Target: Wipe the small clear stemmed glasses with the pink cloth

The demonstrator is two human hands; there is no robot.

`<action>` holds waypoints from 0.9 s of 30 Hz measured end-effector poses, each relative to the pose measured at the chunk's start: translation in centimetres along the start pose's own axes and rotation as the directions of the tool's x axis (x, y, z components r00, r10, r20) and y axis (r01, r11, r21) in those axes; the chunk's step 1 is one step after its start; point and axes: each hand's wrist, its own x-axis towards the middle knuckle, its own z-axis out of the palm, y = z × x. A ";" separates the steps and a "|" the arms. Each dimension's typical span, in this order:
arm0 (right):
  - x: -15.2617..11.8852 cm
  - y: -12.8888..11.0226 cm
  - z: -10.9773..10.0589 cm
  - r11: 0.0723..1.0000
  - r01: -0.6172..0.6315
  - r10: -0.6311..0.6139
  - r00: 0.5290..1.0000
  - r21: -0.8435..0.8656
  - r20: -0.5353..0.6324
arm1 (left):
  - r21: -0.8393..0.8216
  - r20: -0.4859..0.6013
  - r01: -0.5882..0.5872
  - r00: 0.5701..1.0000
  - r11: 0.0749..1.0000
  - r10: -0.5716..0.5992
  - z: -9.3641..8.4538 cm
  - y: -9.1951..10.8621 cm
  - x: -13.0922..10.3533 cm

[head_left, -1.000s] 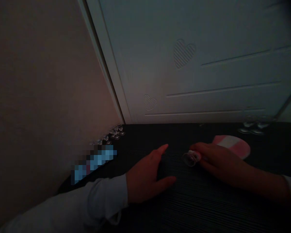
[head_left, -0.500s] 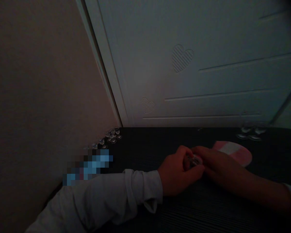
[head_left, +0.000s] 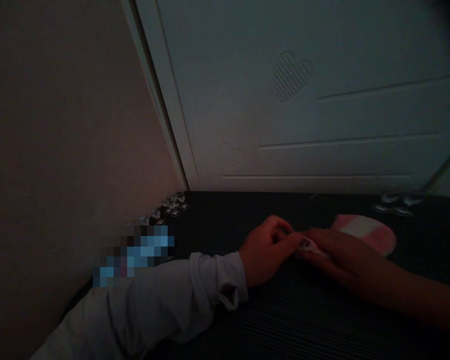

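Note:
In the dim head view my left hand (head_left: 268,250) is closed, thumb and forefinger pinched together at a small shiny piece mostly hidden between my hands. My right hand (head_left: 337,255) meets it from the right, its fingers folded around a small pale pink-and-white cloth (head_left: 310,246) pressed about that piece. Just behind my right hand, a flat rounded pink-and-white pad (head_left: 373,232) lies on the dark tabletop (head_left: 217,225).
Small clear pieces with round disc bases (head_left: 393,206) stand at the back right. Several similar clear pieces (head_left: 174,204) cluster along the left wall. A blurred-out blue item (head_left: 142,252) lies beside my left sleeve. A white panel with heart reliefs (head_left: 290,77) rises behind the table.
My left fingers have shifted from around the clear piece to a pinch at its edge. The pale cloth now shows at my right fingers. The view has tilted slightly.

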 end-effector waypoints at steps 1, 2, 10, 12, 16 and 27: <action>0.0 -0.1 0.0 1.000 0.007 -0.007 1.000 -0.009 -0.009 | -0.002 0.005 -0.004 1.000 1.000 0.004 0.0 0.0 0.1; 0.0 -0.1 -0.1 1.000 0.012 -0.012 1.000 -0.020 -0.018 | 0.002 0.009 -0.012 1.000 1.000 0.012 -0.1 -0.1 0.1; 0.2 -0.1 0.0 0.999 0.020 -0.021 0.999 -0.041 -0.036 | -0.004 0.015 -0.026 1.000 1.000 0.026 -0.1 0.1 0.0; 0.2 -0.1 0.1 1.000 0.023 -0.024 0.999 -0.015 -0.026 | -0.031 0.012 -0.019 1.000 0.999 0.020 0.0 0.1 0.0; 0.2 -0.2 -0.1 0.999 0.031 -0.030 0.999 0.037 -0.019 | -0.037 0.001 -0.034 0.999 0.999 0.034 0.0 0.0 0.1; 0.4 -0.1 -0.1 0.999 0.025 -0.024 1.000 0.030 -0.015 | 0.100 -0.032 -0.091 0.995 0.991 0.095 -0.2 -0.4 0.0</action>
